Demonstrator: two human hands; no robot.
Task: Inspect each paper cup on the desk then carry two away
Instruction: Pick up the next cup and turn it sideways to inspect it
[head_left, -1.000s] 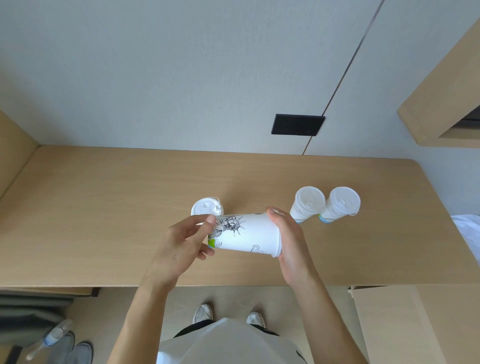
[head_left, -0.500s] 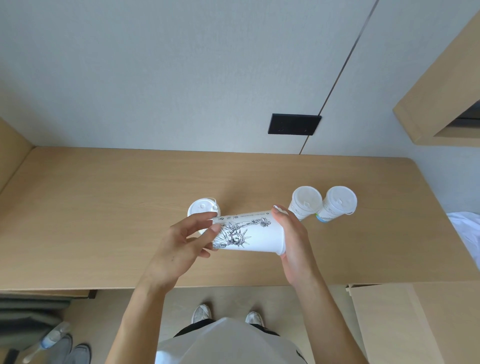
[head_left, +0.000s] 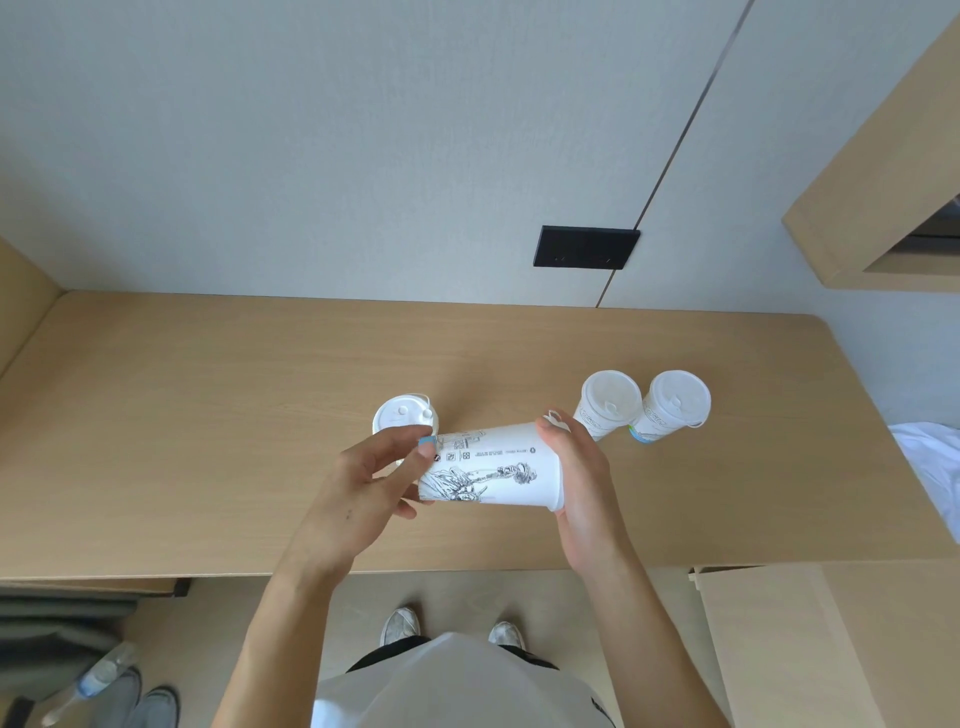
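Note:
I hold a white paper cup (head_left: 498, 467) with a black statue drawing on its side, lying horizontal above the desk (head_left: 208, 415). My left hand (head_left: 363, 488) grips its bottom end and my right hand (head_left: 582, 473) covers its lid end. A second lidded cup (head_left: 400, 415) stands upright just behind my left fingers. Two more lidded cups, one (head_left: 609, 402) beside the other (head_left: 675, 402), stand together to the right of my right hand.
A black wall plate (head_left: 586, 247) sits above the desk's back edge. A wooden shelf (head_left: 878, 208) juts out at upper right. White cloth (head_left: 930, 467) lies at the right edge. Shoes and a plastic bottle (head_left: 88, 686) are on the floor at lower left.
The cup has been rolled in my hands: the statue drawing moved from the upper side toward the lower side, and a line of small print now faces up. Both hands stayed in place.

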